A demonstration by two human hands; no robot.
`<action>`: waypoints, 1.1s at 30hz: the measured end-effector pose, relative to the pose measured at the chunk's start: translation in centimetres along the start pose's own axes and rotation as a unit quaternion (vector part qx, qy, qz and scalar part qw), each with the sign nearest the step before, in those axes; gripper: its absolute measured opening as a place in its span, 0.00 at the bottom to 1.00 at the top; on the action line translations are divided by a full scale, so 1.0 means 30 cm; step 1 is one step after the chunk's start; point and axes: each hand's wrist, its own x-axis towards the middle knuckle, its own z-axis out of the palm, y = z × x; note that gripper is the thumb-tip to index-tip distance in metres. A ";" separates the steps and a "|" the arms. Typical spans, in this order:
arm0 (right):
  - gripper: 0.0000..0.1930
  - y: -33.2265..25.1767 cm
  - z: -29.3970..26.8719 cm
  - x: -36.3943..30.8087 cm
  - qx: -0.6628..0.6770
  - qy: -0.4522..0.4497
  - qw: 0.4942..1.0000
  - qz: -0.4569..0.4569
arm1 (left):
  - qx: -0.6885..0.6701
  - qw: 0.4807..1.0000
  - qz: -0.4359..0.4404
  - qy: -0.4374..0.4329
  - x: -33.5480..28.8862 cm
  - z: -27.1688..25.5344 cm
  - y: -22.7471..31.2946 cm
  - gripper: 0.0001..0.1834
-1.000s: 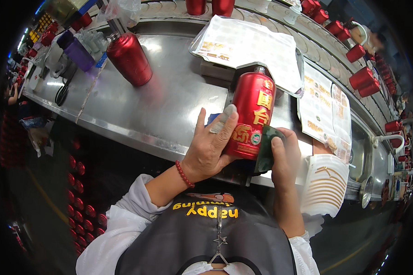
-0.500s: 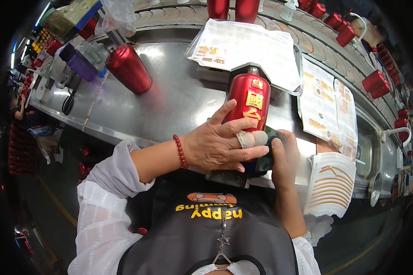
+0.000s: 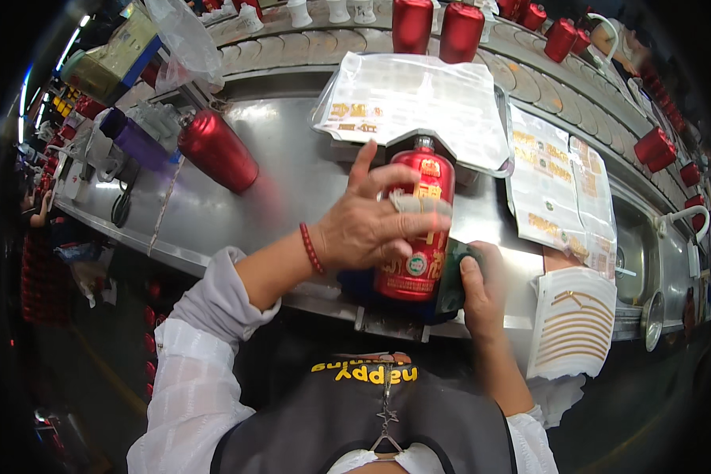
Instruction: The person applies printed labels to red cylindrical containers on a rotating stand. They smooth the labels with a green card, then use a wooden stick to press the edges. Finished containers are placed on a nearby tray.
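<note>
A shiny red bottle [image 3: 419,284] with gold lettering lies neck away from me at the front edge of the steel table, on something dark blue. Over its middle hovers or rests my left hand [image 3: 363,225], fingers spread and blurred; one finger wears a whitish wrap, and whether they touch the bottle I cannot tell. Against the bottle's right side, my right hand [image 3: 484,284] pinches a dark green flat piece [image 3: 452,276], its thumb on top. Beyond the neck, white sheets [image 3: 419,99] with gold decals are piled on a tray.
Another red bottle [image 3: 217,150] and a purple bottle [image 3: 134,138] are at the left. More decal sheets [image 3: 557,186] lie at the right, above a white sheet with gold strips [image 3: 573,324]. A sink [image 3: 628,253] is far right; a conveyor [image 3: 292,51] carrying red bottles curves behind.
My left hand has lifted its fingers and shifted up the bottle, uncovering its lower lettering and green emblem. The right hand stays beside the bottle with the green piece. The whole view has shifted slightly.
</note>
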 end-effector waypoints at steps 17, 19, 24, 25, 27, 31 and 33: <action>0.15 -0.097 -0.179 -0.053 -0.059 -0.057 0.997 -0.014 | 0.063 0.993 -0.051 0.089 -0.318 0.104 0.243 0.24; 0.22 -0.060 -0.330 -0.036 -0.155 -0.026 0.977 -0.147 | 0.076 0.989 -0.071 0.102 -0.352 0.101 0.257 0.24; 0.19 0.007 -0.792 -0.015 -0.486 -0.086 0.869 -0.032 | 0.074 0.980 -0.117 0.140 -0.351 0.122 0.283 0.25; 0.18 0.011 -0.835 -0.016 -0.507 -0.108 0.855 0.008 | 0.072 0.979 -0.127 0.141 -0.355 0.125 0.284 0.25; 0.18 -0.002 -0.860 0.011 -0.516 -0.143 0.841 0.076 | 0.068 0.977 -0.142 0.142 -0.355 0.125 0.291 0.25; 0.18 -0.034 -0.902 0.038 -0.526 -0.184 0.826 0.081 | 0.065 0.978 -0.143 0.135 -0.360 0.117 0.300 0.24; 0.17 -0.017 -0.907 0.024 -0.537 -0.183 0.822 0.045 | 0.051 0.976 -0.155 0.145 -0.365 0.127 0.307 0.24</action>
